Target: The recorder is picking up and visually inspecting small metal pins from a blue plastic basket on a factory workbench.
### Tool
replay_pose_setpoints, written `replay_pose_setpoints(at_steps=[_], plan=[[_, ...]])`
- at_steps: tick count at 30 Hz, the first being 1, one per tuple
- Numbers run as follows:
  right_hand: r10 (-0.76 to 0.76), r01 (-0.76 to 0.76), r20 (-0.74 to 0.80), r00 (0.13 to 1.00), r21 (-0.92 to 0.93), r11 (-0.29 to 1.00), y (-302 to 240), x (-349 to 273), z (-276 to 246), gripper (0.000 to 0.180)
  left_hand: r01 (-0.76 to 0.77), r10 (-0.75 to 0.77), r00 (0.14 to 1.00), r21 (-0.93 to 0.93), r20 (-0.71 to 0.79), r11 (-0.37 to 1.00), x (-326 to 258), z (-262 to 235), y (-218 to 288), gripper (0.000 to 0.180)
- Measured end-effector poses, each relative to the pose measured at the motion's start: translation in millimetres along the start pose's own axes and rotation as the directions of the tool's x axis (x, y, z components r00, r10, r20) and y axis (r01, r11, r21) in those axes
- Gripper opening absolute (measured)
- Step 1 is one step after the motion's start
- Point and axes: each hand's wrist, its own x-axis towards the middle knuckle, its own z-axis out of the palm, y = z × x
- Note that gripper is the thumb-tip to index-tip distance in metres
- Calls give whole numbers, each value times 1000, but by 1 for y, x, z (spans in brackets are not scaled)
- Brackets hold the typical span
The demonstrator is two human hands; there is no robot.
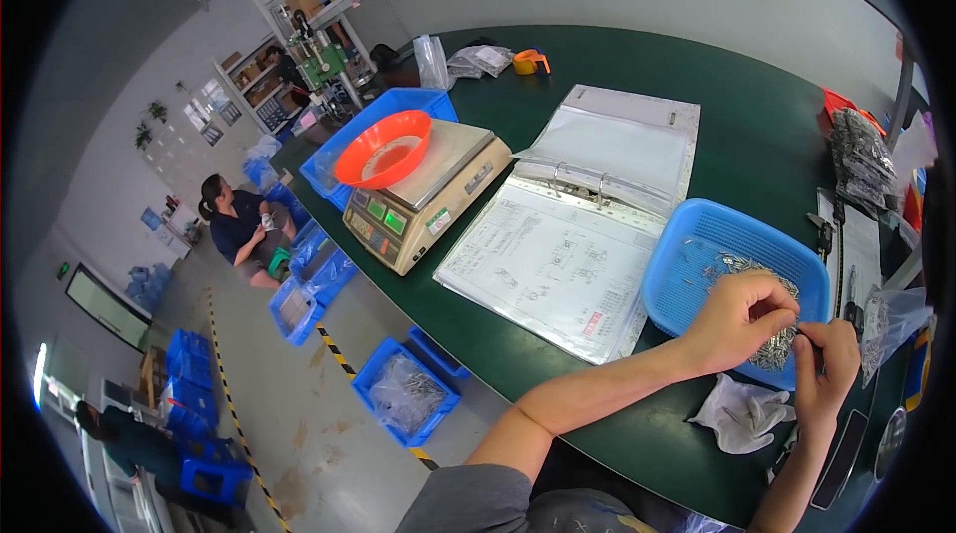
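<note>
My left hand (739,319) and my right hand (829,366) meet over the near right part of a light blue plastic basket (687,234). Thumb and fingers are pinched together on both, close to each other. Whatever they hold is too small to make out. Below them in the basket lies a heap of small, thin silvery metal parts (771,352), partly covered by my left hand. A crumpled whitish glove or cloth (742,416) rests on the table just in front of the basket.
Left of the basket lies an open ring binder (558,264) with drawings. Beyond it stands a scale (418,210) bearing an orange bowl (388,155). A phone (839,460) and caliper (823,234) lie on the right. Blue crates (363,374) and a seated person (244,224) are off to the left.
</note>
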Motion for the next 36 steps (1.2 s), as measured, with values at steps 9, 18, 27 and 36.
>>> replay_pose_setpoints(at_steps=[9,18,27,36], plan=[[-61,78,180,982,-92,993,8,-8,-8,11,1,-2,1000,46,18,999,-6,2,4,3],[-47,51,108,993,-30,998,0,3,-3,17,147,-147,989,-7,7,989,-4,-10,-2,6],[-175,176,13,984,-103,979,10,4,-8,15,281,-280,960,-57,31,958,2,-7,-3,10],[-1,24,146,989,-153,988,-2,-6,-7,11,146,-147,989,-32,-29,989,-11,8,-9,9]])
